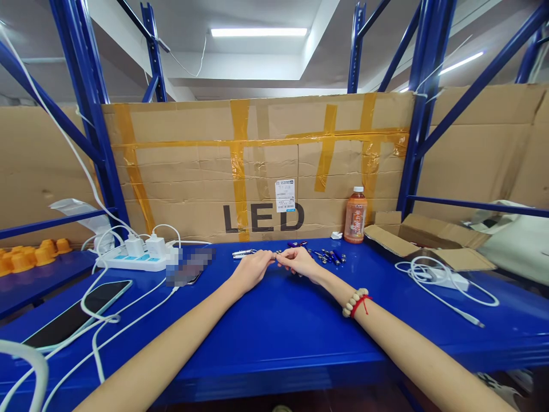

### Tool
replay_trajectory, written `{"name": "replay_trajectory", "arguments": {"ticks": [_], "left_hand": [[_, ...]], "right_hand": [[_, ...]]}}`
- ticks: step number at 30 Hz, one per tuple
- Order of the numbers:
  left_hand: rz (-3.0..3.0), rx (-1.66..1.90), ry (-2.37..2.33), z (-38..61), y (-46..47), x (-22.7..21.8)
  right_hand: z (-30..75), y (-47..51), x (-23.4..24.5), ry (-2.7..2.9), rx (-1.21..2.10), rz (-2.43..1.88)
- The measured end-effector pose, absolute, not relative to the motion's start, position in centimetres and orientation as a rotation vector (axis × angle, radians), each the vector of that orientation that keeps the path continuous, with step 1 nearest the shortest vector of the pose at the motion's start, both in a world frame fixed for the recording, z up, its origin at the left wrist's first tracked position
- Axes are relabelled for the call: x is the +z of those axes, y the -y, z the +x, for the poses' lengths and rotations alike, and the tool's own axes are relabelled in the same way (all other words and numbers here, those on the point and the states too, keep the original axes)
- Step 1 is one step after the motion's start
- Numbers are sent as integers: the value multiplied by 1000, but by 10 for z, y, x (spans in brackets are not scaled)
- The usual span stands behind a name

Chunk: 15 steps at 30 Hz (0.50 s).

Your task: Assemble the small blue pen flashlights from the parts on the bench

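Both my hands meet over the far middle of the blue table (274, 320), fingertips pinched close together. My left hand (254, 269) and my right hand (299, 262) are closed around a small metallic piece between them, too small to name. Just behind my left hand lie silver pen-like sticks (243, 253). To the right of my right hand is a loose pile of small blue and silver metal parts (332, 256), and more of them lie partly hidden behind that hand. A beaded bracelet with a red string (357, 302) circles my right wrist.
At the left are a white power strip (137, 260) with cables, a phone (81, 312) and a second, partly blurred phone (191, 272). An orange drink bottle (355, 216), an open cardboard box (429, 237) and a coiled white cable (446, 280) stand right. Taped cardboard (193, 171) forms the back.
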<state>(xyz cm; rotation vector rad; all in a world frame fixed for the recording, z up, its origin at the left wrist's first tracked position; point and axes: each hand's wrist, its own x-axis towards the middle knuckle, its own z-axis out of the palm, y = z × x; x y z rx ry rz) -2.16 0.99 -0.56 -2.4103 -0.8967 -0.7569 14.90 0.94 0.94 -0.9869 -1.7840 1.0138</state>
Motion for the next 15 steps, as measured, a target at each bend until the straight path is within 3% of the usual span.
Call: {"name": "replay_trajectory", "arguments": {"ticks": [15], "left_hand": [[-2453, -761, 1001, -18, -11, -4]], "right_hand": [[145, -16, 2, 1734, 1014, -1001]]}}
